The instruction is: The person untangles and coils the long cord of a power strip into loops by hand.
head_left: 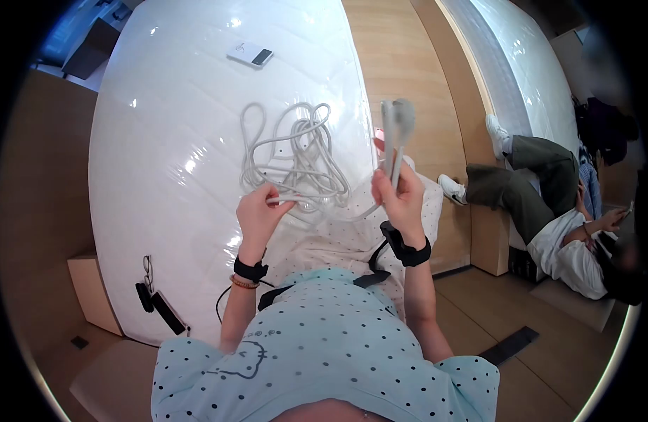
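Observation:
A long pale grey cable point(329, 172) lies in loose, tangled loops on the plastic-covered mattress in front of me. Among the loops a white block point(290, 148) with small dark marks is partly covered. My left hand point(260, 218) pinches a stretch of the cable at the near side of the tangle. Raised to the right, my right hand point(402, 195) is closed round the cable, with a grey rounded end piece point(404, 116) and a folded length standing up above the fingers. Whether that end is a plug I cannot tell.
A white card-like item with a dark corner point(251, 54) lies further up the mattress point(162, 126). Glasses point(148, 269) and dark cases point(168, 313) are at its lower left. Another person point(549, 211) sits at the right, holding a phone-like object.

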{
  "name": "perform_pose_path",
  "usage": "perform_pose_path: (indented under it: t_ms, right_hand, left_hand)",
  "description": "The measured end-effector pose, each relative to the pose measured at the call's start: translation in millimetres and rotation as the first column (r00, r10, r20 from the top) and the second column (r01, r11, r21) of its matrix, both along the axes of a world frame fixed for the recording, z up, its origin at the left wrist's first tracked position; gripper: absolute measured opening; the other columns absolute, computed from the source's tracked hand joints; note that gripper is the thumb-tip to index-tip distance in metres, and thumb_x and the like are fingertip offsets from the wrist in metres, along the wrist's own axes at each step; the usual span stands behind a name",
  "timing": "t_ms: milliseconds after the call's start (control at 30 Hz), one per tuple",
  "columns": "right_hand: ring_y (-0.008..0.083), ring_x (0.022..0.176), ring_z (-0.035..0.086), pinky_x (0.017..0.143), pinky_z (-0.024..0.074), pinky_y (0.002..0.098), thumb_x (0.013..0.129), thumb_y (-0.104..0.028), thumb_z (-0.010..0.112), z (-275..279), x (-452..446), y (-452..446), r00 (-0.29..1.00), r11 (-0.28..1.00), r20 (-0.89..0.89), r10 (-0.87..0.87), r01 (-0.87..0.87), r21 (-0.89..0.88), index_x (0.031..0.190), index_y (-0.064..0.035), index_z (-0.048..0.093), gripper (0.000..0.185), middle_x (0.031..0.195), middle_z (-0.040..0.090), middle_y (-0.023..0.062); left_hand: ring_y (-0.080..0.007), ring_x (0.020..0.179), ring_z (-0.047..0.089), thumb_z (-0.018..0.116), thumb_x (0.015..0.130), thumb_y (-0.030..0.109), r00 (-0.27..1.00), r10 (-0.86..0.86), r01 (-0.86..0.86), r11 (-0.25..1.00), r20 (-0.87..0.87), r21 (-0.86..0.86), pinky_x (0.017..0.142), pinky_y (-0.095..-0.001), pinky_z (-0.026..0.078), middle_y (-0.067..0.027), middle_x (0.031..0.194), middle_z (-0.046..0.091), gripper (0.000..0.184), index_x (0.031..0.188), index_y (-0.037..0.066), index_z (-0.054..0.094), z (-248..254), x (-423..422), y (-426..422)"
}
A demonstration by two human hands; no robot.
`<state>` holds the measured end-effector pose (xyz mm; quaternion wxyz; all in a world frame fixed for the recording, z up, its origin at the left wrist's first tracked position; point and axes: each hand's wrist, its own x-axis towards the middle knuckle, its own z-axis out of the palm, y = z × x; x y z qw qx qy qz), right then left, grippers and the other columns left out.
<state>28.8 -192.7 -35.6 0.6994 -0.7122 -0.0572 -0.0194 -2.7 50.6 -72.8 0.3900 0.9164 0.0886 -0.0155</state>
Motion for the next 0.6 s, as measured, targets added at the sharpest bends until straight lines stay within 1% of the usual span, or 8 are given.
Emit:
perform_pose_path:
  t_ms: [33, 100, 200, 300, 367, 400, 467, 600]
  right_hand:
    - [0.0046, 0.054, 0.045, 0.052, 0.0386, 0.0193, 0.088, -0.005, 0.052, -0.4, -0.2, -2.2, 0.999, 0.999, -0.001, -0.047, 0.047, -0.024, 0.127, 0.0031, 0.046, 0.04, 0.069, 0.053, -0.0016]
    - [0.0027, 0.052, 0.04, 0.049, 0.0327, 0.0179, 0.089, -0.007, 0.052, 3.6, 2.2, -8.3, 0.991, 0.981, -0.015, -0.137, 0.137, 0.139, 0.126, 0.0033, 0.046, 0.039, 0.067, 0.047, -0.005]
    - [0.0012, 0.05, 0.035, 0.046, 0.0273, 0.0169, 0.091, -0.011, 0.05, 20.5, 8.1, -27.9, 0.991, 0.963, 0.008, -0.131, 0.125, 0.238, 0.125, 0.005, 0.045, 0.038, 0.065, 0.044, -0.0046]
    - [0.0021, 0.056, 0.041, 0.049, 0.0308, 0.0169, 0.088, -0.008, 0.053, 12.7, 2.7, -31.4, 0.993, 0.992, -0.01, -0.118, 0.119, 0.031, 0.124, 0.0045, 0.046, 0.039, 0.07, 0.048, -0.0035]
    - [0.0022, 0.055, 0.038, 0.048, 0.0297, 0.0184, 0.082, -0.012, 0.063, 0.8, 1.8, -23.0, 0.994, 0.995, 0.106, -0.018, 0.029, -0.1, 0.122, -0.0004, 0.05, 0.044, 0.066, 0.046, -0.0034]
    - [0.0026, 0.055, 0.038, 0.049, 0.0302, 0.019, 0.078, -0.014, 0.068, 0.5, -1.5, -16.3, 0.997, 0.986, 0.066, 0.029, -0.018, -0.168, 0.12, -0.0018, 0.052, 0.046, 0.066, 0.046, -0.003]
    - [0.0036, 0.058, 0.04, 0.05, 0.0323, 0.02, 0.068, -0.019, 0.077, 2.9, -10.9, -2.3, 0.989, 0.948, -0.108, 0.103, -0.131, -0.29, 0.114, -0.0037, 0.057, 0.052, 0.066, 0.047, -0.0018]
    - [0.0058, 0.057, 0.04, 0.051, 0.0346, 0.0216, 0.062, -0.023, 0.08, -17.9, -21.8, 21.0, 0.94, 0.931, -0.188, 0.285, -0.318, -0.18, 0.107, -0.0001, 0.057, 0.055, 0.063, 0.046, -0.0003]
  left_hand:
    - [-0.0225, 0.057, 0.057, 0.075, 0.068, 0.019, 0.999, 0.012, -0.013, 0.999, -0.038, -0.031, 0.055, -0.0317, 0.043, -0.0086, 0.059, 0.057, 0.026, 0.069, 0.002, 0.055, -4.1, 1.8, 3.1]
    - [-0.021, 0.06, 0.057, 0.075, 0.069, 0.018, 0.992, 0.04, -0.05, 0.995, -0.117, -0.09, 0.055, -0.0299, 0.042, -0.0076, 0.062, 0.057, 0.025, 0.068, 0.003, 0.056, -20.2, 2.3, 16.6]
    - [-0.0172, 0.068, 0.056, 0.074, 0.072, 0.018, 0.923, -0.136, 0.053, 0.972, 0.359, 0.23, 0.06, -0.0261, 0.042, -0.006, 0.07, 0.06, 0.023, 0.072, 0.004, 0.056, -30.0, 0.6, 31.5]
    - [-0.0124, 0.074, 0.054, 0.072, 0.076, 0.017, 0.945, 0.169, -0.138, 0.982, 0.279, -0.128, 0.066, -0.0237, 0.041, -0.0035, 0.076, 0.059, 0.019, 0.078, 0.004, 0.057, -22.7, 1.9, 16.8]
    - [-0.0099, 0.074, 0.053, 0.071, 0.077, 0.014, 0.972, 0.191, -0.116, 0.895, 0.136, -0.431, 0.069, -0.0233, 0.041, -0.0017, 0.076, 0.058, 0.017, 0.082, 0.004, 0.058, -17.7, 7.8, 8.3]
    - [-0.0087, 0.074, 0.052, 0.07, 0.078, 0.012, 0.981, 0.184, -0.116, 0.815, 0.063, -0.568, 0.07, -0.0231, 0.042, -0.0008, 0.077, 0.057, 0.016, 0.084, 0.004, 0.058, -14.5, 11.1, 3.2]
    - [-0.0091, 0.079, 0.053, 0.064, 0.082, 0.01, 0.988, 0.144, -0.076, 0.752, 0.05, -0.655, 0.073, -0.0228, 0.042, -0.0014, 0.083, 0.058, 0.011, 0.087, 0.002, 0.057, 9.8, 17.9, -12.6]
    - [-0.0092, 0.081, 0.052, 0.057, 0.085, 0.005, 0.986, 0.039, 0.089, 0.703, 0.163, -0.706, 0.076, -0.0228, 0.041, -0.0012, 0.086, 0.057, 0.005, 0.088, 0.001, 0.057, 32.6, 27.7, -31.7]
